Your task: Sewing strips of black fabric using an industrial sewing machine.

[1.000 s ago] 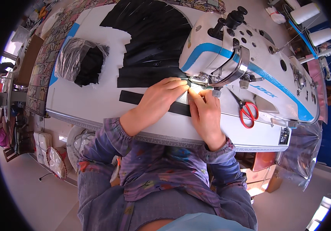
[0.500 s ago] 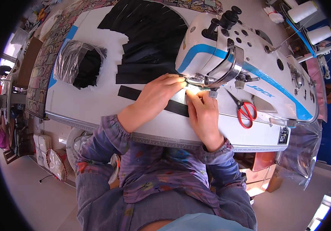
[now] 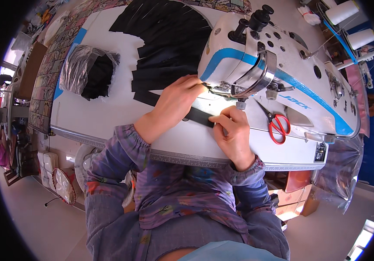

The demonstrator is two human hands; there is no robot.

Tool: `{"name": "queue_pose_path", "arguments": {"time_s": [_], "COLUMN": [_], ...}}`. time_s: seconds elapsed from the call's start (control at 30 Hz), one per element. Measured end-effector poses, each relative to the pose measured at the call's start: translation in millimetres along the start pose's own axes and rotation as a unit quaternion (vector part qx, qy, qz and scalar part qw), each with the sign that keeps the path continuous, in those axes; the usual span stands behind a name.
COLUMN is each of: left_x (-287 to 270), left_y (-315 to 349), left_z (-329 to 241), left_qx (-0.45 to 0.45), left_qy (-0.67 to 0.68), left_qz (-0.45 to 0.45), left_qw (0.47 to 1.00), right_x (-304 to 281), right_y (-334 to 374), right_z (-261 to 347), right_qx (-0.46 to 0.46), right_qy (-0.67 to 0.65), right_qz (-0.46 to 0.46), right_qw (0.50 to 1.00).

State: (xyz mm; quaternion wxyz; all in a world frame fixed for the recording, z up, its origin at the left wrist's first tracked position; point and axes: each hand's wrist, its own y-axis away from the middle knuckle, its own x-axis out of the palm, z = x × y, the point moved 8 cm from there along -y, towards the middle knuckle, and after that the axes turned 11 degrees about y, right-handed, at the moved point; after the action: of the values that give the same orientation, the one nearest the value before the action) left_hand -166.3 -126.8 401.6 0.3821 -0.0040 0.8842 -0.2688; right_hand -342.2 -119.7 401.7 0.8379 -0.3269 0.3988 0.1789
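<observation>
My right hand (image 3: 234,134) pinches the right end of a narrow black fabric strip (image 3: 201,116) between thumb and fingers, just in front of the sewing machine (image 3: 234,56). My left hand (image 3: 176,102) lies across the strip, its fingers bent and pressed together on the edge of a large pleated black fabric piece (image 3: 165,41), close beside the presser foot. Its fingertips are partly hidden under the machine head. Left of that hand, the strip's other end touches the lower edge of the pleated piece. A lamp lights the needle area brightly.
Red-handled scissors (image 3: 278,128) lie on the machine bed to the right of my right hand. A clear plastic bag (image 3: 80,69) with black pieces sits at the left of the white table (image 3: 121,115). White thread cones (image 3: 342,13) stand at the far right.
My right hand has moved from beside the presser foot toward me, onto the strip's end. My left hand has shifted slightly left, and the strip's left end now meets the pleated piece.
</observation>
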Motion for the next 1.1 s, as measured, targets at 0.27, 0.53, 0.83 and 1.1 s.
{"name": "queue_pose_path", "arguments": {"time_s": [0.27, 0.53, 0.83, 1.1], "left_x": [-7, 0, 3, 4], "left_y": [20, 20, 18, 15], "left_z": [-19, -18, -15, -13], "left_qx": [0.038, 0.032, 0.016, 0.032], "left_qy": [-0.012, -0.067, -0.028, -0.059], "left_qz": [-0.014, 0.004, 0.024, 0.011], "left_qw": [0.999, 0.997, 0.999, 0.998], "right_x": [18, 15, 13, 12], "right_y": [-9, -7, -7, -4], "right_z": [10, 1, 0, 1], "right_qx": [-0.019, 0.004, 0.015, 0.015], "right_qy": [0.229, 0.197, 0.183, 0.179], "right_qz": [-0.015, -0.028, -0.014, -0.017], "right_qw": [0.973, 0.98, 0.983, 0.984]}}
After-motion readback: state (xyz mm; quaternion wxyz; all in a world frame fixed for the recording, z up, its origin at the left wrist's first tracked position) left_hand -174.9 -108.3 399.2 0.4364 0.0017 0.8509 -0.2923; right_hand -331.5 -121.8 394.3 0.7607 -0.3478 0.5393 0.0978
